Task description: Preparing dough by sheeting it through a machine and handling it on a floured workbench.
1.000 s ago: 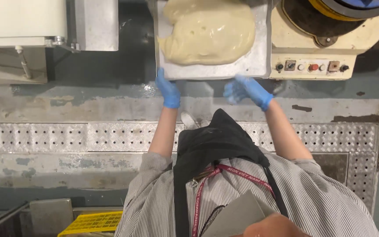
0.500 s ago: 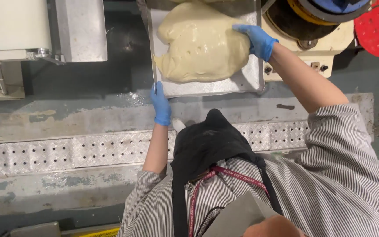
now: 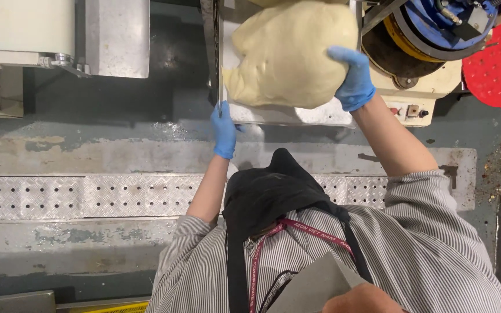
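Dough mass (image 3: pixel 288 52) lies on metal tray (image 3: pixel 285 114). R hand (image 3: pixel 352 78) on dough's right side; L hand (image 3: pixel 224 128) at tray's left corner. Machine w/ buttons (image 3: pixel 416 87) right of tray.

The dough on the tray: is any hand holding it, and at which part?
The right hand presses on the right side of the dough. The left hand grips the tray at its near left corner.
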